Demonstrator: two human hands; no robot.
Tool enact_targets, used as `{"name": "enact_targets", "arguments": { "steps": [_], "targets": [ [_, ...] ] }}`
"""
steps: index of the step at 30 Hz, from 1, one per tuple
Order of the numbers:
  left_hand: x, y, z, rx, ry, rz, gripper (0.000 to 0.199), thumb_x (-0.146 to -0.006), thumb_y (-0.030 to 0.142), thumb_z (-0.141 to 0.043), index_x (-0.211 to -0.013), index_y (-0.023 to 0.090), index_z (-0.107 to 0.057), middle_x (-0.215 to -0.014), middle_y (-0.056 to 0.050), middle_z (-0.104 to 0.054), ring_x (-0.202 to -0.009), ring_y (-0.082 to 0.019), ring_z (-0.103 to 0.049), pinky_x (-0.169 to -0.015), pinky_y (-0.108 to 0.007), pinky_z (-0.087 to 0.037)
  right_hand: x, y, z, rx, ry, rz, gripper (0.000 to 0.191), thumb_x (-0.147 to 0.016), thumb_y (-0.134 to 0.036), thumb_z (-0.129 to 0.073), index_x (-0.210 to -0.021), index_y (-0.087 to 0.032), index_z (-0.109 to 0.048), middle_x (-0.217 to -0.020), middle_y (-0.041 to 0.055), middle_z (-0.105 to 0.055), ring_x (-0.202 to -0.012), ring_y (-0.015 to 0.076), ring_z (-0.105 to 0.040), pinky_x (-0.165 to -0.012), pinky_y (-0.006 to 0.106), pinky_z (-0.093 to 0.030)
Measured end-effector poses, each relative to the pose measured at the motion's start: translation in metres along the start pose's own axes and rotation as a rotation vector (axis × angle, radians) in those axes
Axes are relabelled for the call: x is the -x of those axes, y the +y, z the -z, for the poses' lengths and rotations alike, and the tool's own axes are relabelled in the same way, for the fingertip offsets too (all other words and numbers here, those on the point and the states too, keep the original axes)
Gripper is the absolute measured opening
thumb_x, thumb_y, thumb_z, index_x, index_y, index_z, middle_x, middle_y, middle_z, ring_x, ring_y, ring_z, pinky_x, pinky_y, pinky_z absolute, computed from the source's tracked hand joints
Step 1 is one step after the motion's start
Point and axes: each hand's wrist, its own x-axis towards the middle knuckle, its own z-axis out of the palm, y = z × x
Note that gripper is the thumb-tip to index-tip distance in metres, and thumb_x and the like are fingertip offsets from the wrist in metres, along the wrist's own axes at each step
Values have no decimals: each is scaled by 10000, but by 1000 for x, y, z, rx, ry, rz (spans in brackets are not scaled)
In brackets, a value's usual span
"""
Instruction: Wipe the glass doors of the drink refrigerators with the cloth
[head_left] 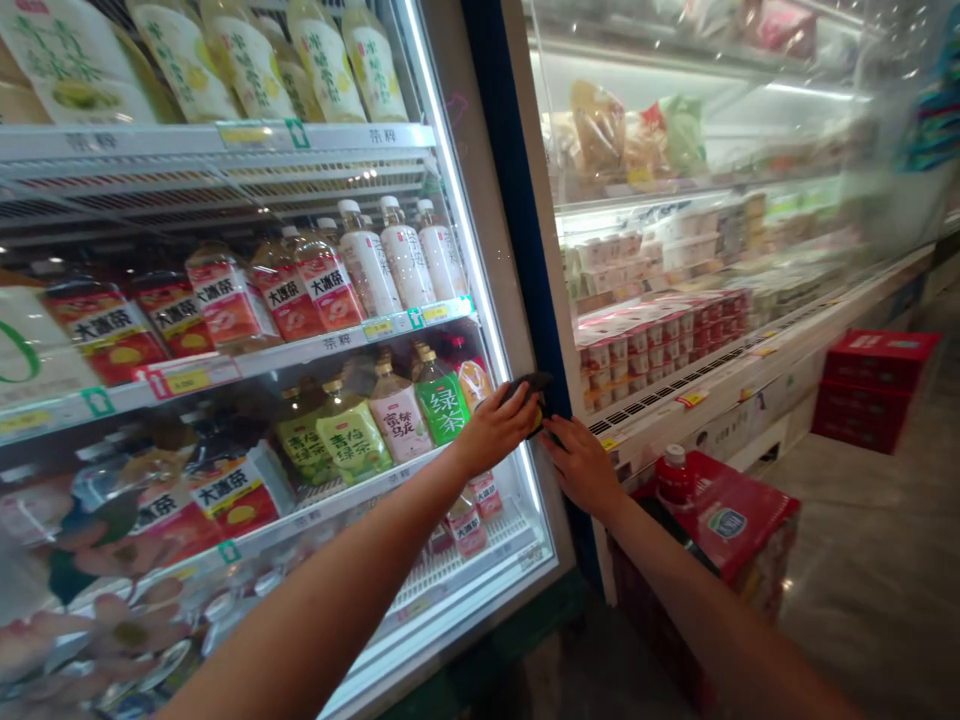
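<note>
My left hand (501, 428) reaches forward at the cooler's right edge, its fingers closed around a small black object (534, 384) with a bit of yellow on it. What kind of thing it is cannot be made out. Close beside it on the right, my right hand (585, 468) has its fingers curled at the object's lower end; what they grip is hidden. Behind my left hand, a green-labelled tea bottle (442, 408) and a pink-labelled bottle (399, 415) stand on a shelf of the lit drinks cooler (536, 555).
Rows of red-labelled bottles (330, 285) fill the cooler's shelves. To the right, an open chilled case (675, 385) holds yogurt cups (660, 345). A red carton (750, 510) with a red bottle (675, 478) on top sits near my right forearm. More red boxes (870, 385) stand farther back.
</note>
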Motion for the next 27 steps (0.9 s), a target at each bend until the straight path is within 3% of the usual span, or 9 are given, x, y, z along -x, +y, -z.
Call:
{"name": "enact_targets", "arguments": {
  "steps": [2,5,7,9,12,15,21,25,27],
  "targets": [
    [-10,-16,4,4,-4,25,297,-985,149,-563,-1248,215,-684,-1437,-83,-644,-1410,-265,-532,-1188,-514,-438,-7,2,1,-25,22,-28,510,-891,-24,-500,-1356,-170,-651,-1425,151,-628,-1380,269,-538,-1182,498,-446],
    [-35,-45,12,-33,62,275,352,-996,130,-513,-1312,205,-650,-1501,-123,-582,-1471,-320,-450,-1194,-605,-394,-26,5,1,-81,100,-85,603,-906,-14,-433,-1467,-193,-559,-1497,134,-571,-1437,254,-484,-1189,467,-452],
    [-41,-46,13,-48,89,393,378,-1002,118,-486,-1341,196,-632,-1524,-136,-556,-1497,-337,-404,-1196,-625,-379,-36,6,1,-127,156,-109,646,-914,-7,-386,-1522,-195,-494,-1526,145,-537,-1457,252,-461,-1189,468,-454],
    [-31,-29,9,-57,70,343,361,-1004,130,-493,-1325,195,-643,-1512,-121,-572,-1486,-329,-424,-1187,-595,-408,-41,7,-2,-177,199,-150,679,-909,6,-357,-1550,-193,-452,-1533,161,-521,-1455,247,-466,-1185,472,-458],
    [-3,2,0,-76,41,73,276,-995,175,-549,-1234,190,-687,-1423,-92,-654,-1391,-287,-551,-1144,-512,-486,-44,6,-6,-247,237,-235,685,-898,7,-358,-1542,-199,-464,-1506,164,-538,-1422,236,-503,-1171,460,-474],
    [8,-2,1,-58,47,-13,260,-990,183,-563,-1214,201,-695,-1396,-83,-673,-1368,-265,-575,-1153,-503,-479,-55,5,-8,-312,279,-258,669,-892,2,-357,-1514,-197,-504,-1479,163,-554,-1406,234,-517,-1171,455,-473],
    [-17,-70,36,-123,166,501,378,-993,155,-535,-1348,248,-624,-1527,-116,-557,-1512,-333,-376,-1209,-624,-366,-97,-2,-5,-409,369,-244,707,-863,19,-343,-1503,-225,-516,-1466,127,-577,-1393,208,-524,-1180,437,-459],
    [-2,-33,27,-162,203,520,368,-985,154,-564,-1349,177,-611,-1528,-154,-547,-1519,-345,-351,-1217,-626,-364,-105,-5,-1,-429,421,-297,584,-942,-70,-352,-1470,-215,-555,-1416,126,-615,-1347,202,-558,-1159,431,-474],
    [5,-7,15,-137,155,277,286,-994,169,-560,-1263,177,-658,-1461,-105,-623,-1470,-313,-444,-1221,-560,-398,-105,-5,1,-467,434,-343,528,-960,-115,-365,-1411,-224,-616,-1401,117,-627,-1328,209,-572,-1160,440,-466]
  ]
}}
